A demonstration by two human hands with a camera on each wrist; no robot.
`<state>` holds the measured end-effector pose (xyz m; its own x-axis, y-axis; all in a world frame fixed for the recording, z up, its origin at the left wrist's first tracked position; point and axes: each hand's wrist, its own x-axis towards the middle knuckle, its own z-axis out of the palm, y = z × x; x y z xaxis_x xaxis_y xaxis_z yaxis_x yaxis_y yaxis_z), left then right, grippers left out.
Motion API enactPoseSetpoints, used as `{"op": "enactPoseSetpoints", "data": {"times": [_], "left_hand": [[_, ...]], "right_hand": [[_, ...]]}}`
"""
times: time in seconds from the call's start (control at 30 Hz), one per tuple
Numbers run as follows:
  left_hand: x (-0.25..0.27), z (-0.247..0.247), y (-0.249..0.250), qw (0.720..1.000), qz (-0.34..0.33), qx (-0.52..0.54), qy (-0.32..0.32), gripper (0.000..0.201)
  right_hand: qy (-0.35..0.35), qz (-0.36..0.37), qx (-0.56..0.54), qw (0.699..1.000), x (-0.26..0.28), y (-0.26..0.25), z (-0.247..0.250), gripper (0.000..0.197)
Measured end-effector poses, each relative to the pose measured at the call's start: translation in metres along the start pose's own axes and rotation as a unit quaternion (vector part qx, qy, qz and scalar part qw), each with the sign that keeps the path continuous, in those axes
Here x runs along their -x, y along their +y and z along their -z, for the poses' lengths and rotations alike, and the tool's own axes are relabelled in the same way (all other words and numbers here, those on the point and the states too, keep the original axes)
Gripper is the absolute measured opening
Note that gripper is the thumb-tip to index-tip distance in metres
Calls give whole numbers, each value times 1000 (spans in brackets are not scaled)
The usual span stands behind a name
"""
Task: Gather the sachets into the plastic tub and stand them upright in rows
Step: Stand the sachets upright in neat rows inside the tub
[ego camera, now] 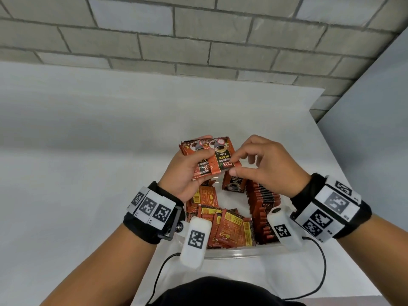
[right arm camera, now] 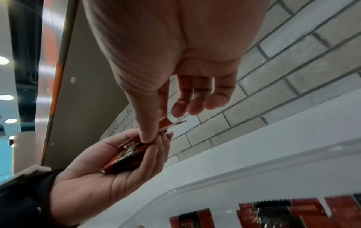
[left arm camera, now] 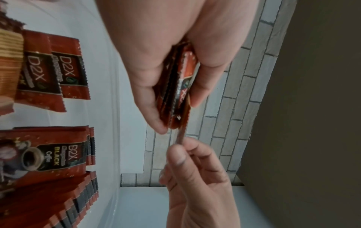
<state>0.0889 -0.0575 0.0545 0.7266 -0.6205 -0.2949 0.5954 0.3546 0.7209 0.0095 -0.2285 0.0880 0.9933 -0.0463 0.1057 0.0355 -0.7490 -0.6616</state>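
Observation:
My left hand (ego camera: 187, 171) holds a small stack of red-and-black coffee sachets (ego camera: 212, 157) above the clear plastic tub (ego camera: 231, 253). My right hand (ego camera: 254, 164) pinches the lower edge of the front sachet (ego camera: 221, 161) between thumb and forefinger. In the left wrist view the stack (left arm camera: 178, 86) sits edge-on between thumb and fingers, with the right hand (left arm camera: 183, 148) nipping one sachet's end. The right wrist view shows the same pinch on the stack (right arm camera: 126, 157). Inside the tub, a row of upright sachets (ego camera: 263, 208) stands at the right and loose sachets (ego camera: 225, 224) lie flat at the left.
The tub stands on a white table (ego camera: 88, 151) whose right edge (ego camera: 344, 155) runs close by. A grey brick wall (ego camera: 176, 36) is behind. Cables (ego camera: 318, 272) trail from the wrist cameras across the near table edge.

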Motion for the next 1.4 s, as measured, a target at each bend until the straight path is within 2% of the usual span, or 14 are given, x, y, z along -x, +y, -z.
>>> {"op": "enactPoseSetpoints", "data": {"times": [0.1,0.17,0.23,0.33,0.47,0.57,0.63,0.7,0.77,0.83,0.9,0.97,1.2,1.4], "left_hand": [[0,-1,0,1000,-14,16,-7,54],[0,-2,-2,999,-20,9,-29,47],[0,-3,-4,998,-20,-10,-52,40],[0,-5,-4,998,-1,-21,-66,39],[0,-6,-4,998,1,-36,-59,47],[0,-5,-5,998,-25,-42,-48,48],[1,-5,-4,997,-33,-45,-43,46],[1,-3,0,998,-27,-48,-21,40],[-2,2,3,999,-13,-28,28,29],[-4,6,4,997,-2,-16,72,17],[-5,8,3,996,2,-23,89,13],[-5,8,2,996,3,-26,87,14],[-4,9,3,996,13,-26,80,18],[-3,9,5,997,23,-28,67,8]], "right_hand": [[3,-105,-84,991,-3,-3,-1,29],[-18,-143,-135,980,-6,-5,-2,26],[-15,-129,-155,979,-8,-6,-1,24],[25,-95,-133,986,-14,-6,3,34],[-2,-85,-108,990,-20,-7,4,45],[9,-147,-163,976,-21,-7,4,29],[-3,-150,-170,974,-20,-7,7,13],[-5,-136,-154,979,-20,-2,12,14],[-13,-126,-97,987,-19,6,16,13],[-73,-110,32,991,-17,14,14,9],[-143,-100,149,973,-13,20,5,6],[-183,-103,217,953,-13,25,-5,6],[-232,-109,331,908,-25,33,-21,11],[-251,-78,417,870,-24,33,-30,5]]}}
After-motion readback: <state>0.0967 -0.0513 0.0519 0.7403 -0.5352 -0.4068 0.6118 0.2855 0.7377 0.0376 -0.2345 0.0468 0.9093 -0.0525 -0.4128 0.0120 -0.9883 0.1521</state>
